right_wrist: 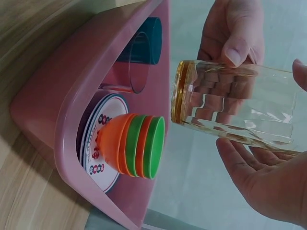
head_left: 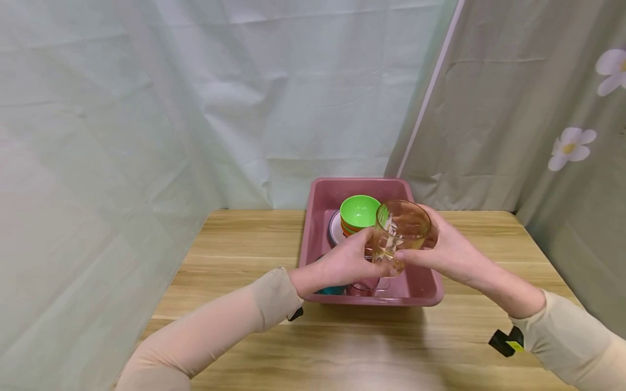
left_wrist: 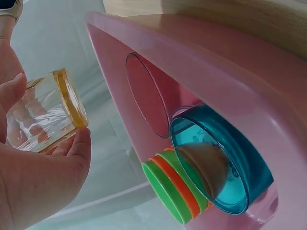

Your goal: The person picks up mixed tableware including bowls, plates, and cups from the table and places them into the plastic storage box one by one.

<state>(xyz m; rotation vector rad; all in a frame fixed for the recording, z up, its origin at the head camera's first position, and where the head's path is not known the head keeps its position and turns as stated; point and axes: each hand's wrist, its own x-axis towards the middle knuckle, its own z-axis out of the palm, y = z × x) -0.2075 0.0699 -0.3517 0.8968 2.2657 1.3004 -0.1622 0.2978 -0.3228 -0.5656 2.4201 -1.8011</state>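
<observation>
Both hands hold one amber-tinted clear glass (head_left: pixel 402 228) above the pink basin (head_left: pixel 425 290). My left hand (head_left: pixel 349 259) grips it low on its left side, and my right hand (head_left: pixel 447 247) grips the right side with the thumb in front. In the right wrist view the thick base of the glass (right_wrist: pixel 180 93) points toward the basin. Inside the basin, a stack of green and orange bowls (right_wrist: pixel 139 146) sits on white patterned plates (right_wrist: pixel 108 110). A teal cup (left_wrist: pixel 225 158) and a clear glass cup (left_wrist: pixel 148 96) stand beside them.
The basin stands on a wooden table (head_left: pixel 235 255), near its back edge. Pale curtains (head_left: pixel 303 98) hang behind and at both sides, with white flowers on the right one. Each sleeve has a dark device near the wrist.
</observation>
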